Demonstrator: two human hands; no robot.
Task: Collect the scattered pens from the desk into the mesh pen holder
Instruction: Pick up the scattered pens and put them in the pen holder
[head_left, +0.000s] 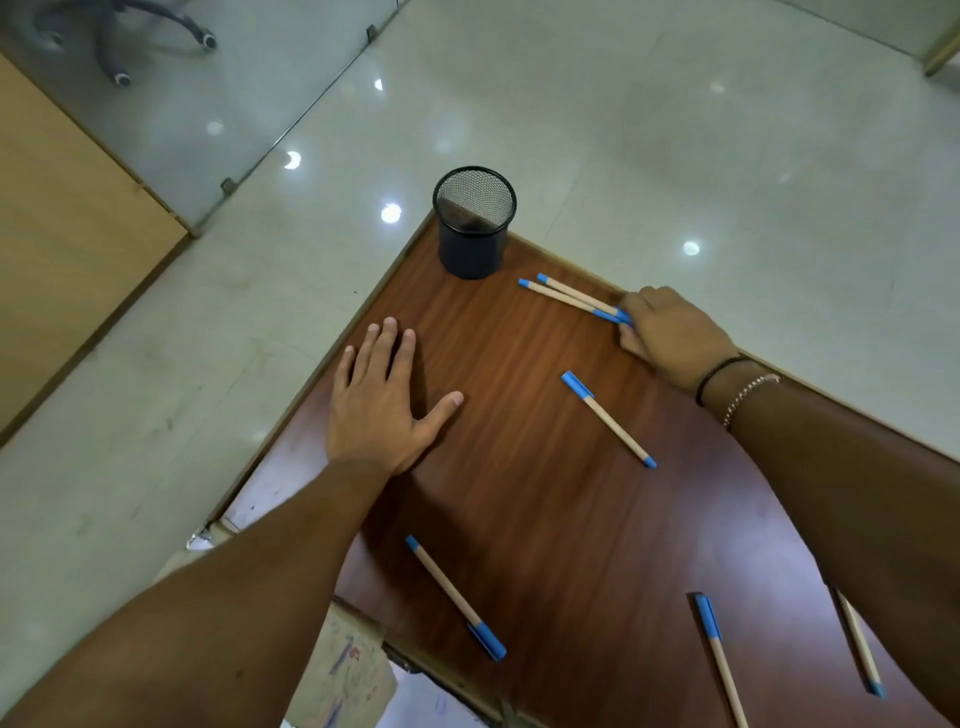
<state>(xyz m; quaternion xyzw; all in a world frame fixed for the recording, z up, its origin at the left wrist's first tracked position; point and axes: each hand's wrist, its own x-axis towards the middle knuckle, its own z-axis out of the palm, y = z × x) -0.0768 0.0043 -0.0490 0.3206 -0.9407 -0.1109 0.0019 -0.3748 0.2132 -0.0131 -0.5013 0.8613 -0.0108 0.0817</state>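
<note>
A black mesh pen holder (472, 228) stands upright at the far corner of the brown wooden desk (545, 519); nothing shows inside it. My right hand (670, 332) is closed on the blue-capped ends of two tan pens (571, 297), whose other ends point toward the holder. My left hand (382, 400) lies flat on the desk with fingers spread and holds nothing. One tan pen with blue cap (608, 418) lies at mid desk. Another pen (454, 597) lies near the front. A third pen (719, 660) lies at the front right, and one more pen (860, 644) is partly hidden under my right forearm.
The desk's left edge (322, 364) and far right edge (571, 257) drop to a glossy tiled floor (675, 130). A cardboard box (343, 670) sits below the desk's front left. An office chair base (119, 36) stands far left behind a glass panel.
</note>
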